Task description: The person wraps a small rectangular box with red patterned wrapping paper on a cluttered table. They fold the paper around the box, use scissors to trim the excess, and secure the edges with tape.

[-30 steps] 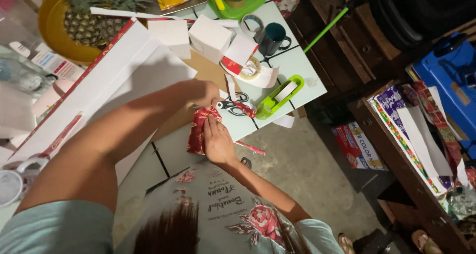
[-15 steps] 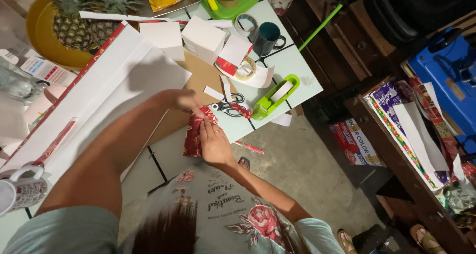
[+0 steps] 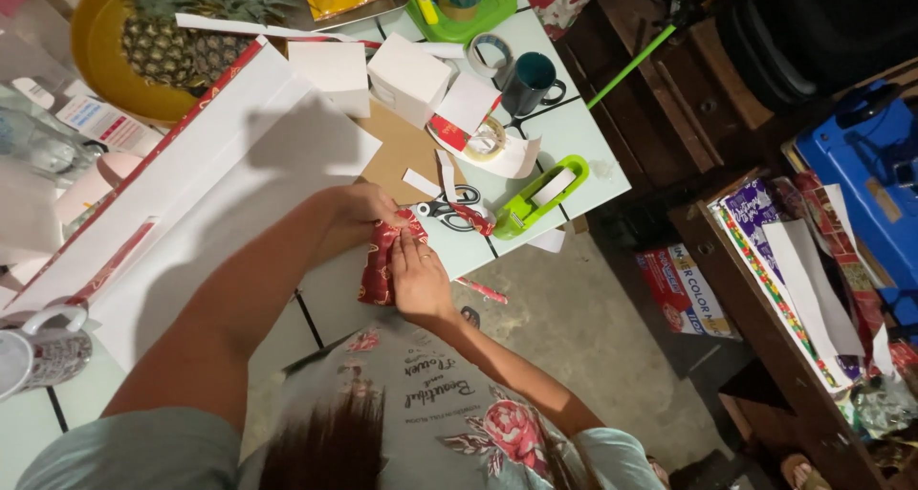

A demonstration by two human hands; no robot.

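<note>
A small packet in red patterned wrapping paper (image 3: 379, 265) lies at the near edge of the tiled table (image 3: 564, 136). My left hand (image 3: 361, 210) grips its far top end, fingers curled on the paper. Pressed flat along the packet's right side, my right hand (image 3: 418, 280) holds it with fingers pointing away from me. Black-handled scissors (image 3: 449, 213) lie just beyond the packet. A green tape dispenser (image 3: 552, 194) stands to their right.
A large white sheet with a red edge (image 3: 201, 165) covers the table's left. White boxes (image 3: 411, 77), brown cardboard (image 3: 397, 151), a dark mug (image 3: 531, 84), tape rolls (image 3: 488, 50) and a pineapple in a yellow bowl (image 3: 163, 41) sit farther back. A cluttered wooden shelf (image 3: 794, 261) stands right.
Both hands have stayed on the red packet and shifted slightly toward me along it. The view has drifted a little.
</note>
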